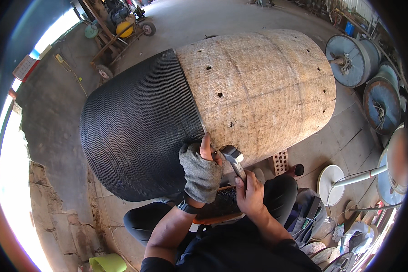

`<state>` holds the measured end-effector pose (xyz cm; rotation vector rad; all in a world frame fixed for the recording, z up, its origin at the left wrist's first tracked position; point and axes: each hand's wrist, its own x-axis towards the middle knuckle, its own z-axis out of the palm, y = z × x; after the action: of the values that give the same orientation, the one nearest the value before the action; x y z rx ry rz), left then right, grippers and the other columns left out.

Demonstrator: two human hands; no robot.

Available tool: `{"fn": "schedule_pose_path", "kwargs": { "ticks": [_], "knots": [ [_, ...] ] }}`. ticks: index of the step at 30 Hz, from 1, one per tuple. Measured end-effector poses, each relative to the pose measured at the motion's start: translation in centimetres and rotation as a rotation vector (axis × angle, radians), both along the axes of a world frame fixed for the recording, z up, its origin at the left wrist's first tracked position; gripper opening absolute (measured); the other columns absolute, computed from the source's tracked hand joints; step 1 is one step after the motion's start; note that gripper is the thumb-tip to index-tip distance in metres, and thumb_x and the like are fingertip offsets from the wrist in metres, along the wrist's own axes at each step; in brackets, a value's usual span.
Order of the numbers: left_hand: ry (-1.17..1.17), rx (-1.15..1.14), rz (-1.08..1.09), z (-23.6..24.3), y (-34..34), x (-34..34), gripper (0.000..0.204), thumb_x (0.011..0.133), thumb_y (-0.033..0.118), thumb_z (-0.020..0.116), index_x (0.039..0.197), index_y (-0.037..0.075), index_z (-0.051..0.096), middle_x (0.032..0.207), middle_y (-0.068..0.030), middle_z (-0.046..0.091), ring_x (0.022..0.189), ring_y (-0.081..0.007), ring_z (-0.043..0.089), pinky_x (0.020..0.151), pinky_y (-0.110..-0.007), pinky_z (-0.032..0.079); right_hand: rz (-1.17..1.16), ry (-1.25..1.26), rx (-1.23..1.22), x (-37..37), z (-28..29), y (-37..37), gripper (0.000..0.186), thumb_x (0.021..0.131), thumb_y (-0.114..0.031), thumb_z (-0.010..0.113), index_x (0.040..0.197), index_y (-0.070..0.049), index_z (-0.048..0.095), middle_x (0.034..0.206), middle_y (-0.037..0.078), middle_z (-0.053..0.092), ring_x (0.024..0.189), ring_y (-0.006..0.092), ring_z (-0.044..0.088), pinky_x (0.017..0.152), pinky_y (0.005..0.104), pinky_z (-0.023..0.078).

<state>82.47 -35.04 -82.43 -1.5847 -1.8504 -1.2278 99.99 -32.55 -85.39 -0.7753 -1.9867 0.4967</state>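
The drum (222,99) is lying on its side across the concrete floor (54,113), directly in front of the seated person, its left half wrapped in black toothed wire (136,127) and its right half bare, pale and dotted with small holes.

Going left to right: the left hand (201,170), in a grey fingerless glove, is pressing its bare fingertips against the drum right at the edge where the wire ends. The right hand (249,192) is grasping a hammer (233,158) by the handle, the head sitting just beside those fingertips.

Risks, as judged: the fingertips are lying close enough to the hammer head that a glancing blow could be catching them. The wire teeth look sharp, and the glove is leaving the fingers exposed. A slip of the pinning hand could be letting the last turn spring loose.

Not determinable: what is being struck is hidden behind the left hand. The dark object on the lap is partly covered. The clutter and the metal reels (353,61) at the right are distorting toward the rim.
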Motion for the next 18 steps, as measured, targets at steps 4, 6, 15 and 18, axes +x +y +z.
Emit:
{"fn": "schedule_pose_path", "kwargs": {
  "ticks": [4,6,15,18],
  "knots": [
    [-0.280,-0.137,-0.078,-0.1,0.3,0.2,0.086,0.071,0.002,0.071,0.149,0.002,0.036,0.092,-0.0040,0.061,0.082,-0.0243,0.059,0.090,-0.049,0.040,-0.008,-0.152,-0.098,0.2,0.3,-0.1,0.020,0.097,-0.013,0.061,0.110,0.002,0.054,0.082,0.022,0.064,0.070,0.0452,0.064,0.062,0.0498,0.051],
    [-0.128,-0.070,-0.010,0.0,0.3,0.3,0.085,0.072,0.003,0.071,0.150,0.001,0.035,0.092,-0.0047,0.061,0.084,-0.0258,0.058,0.090,-0.049,0.040,-0.017,-0.173,-0.095,0.3,0.3,0.1,0.020,0.097,-0.014,0.061,0.108,0.001,0.054,0.081,0.022,0.064,0.070,0.0454,0.064,0.062,0.0501,0.051],
    [0.125,-0.059,0.093,0.1,-2.7,2.0,0.081,0.079,0.006,0.072,0.149,-0.003,0.033,0.115,-0.0161,0.061,0.109,-0.0353,0.057,0.098,-0.056,0.042,-0.018,0.007,0.025,0.1,1.0,-0.2,0.020,0.097,-0.017,0.062,0.098,0.000,0.052,0.074,0.021,0.064,0.064,0.0435,0.064,0.057,0.0511,0.051],
    [0.205,-0.188,-0.067,-1.8,-5.4,3.0,0.045,0.085,0.010,0.066,0.128,-0.002,0.058,0.106,-0.0165,0.064,0.096,-0.0336,0.063,0.087,-0.052,0.050,-0.004,0.039,0.112,0.4,0.0,-0.1,0.022,0.098,-0.019,0.062,0.100,0.001,0.053,0.075,0.021,0.064,0.064,0.0435,0.065,0.056,0.0504,0.051]
  ]
}}
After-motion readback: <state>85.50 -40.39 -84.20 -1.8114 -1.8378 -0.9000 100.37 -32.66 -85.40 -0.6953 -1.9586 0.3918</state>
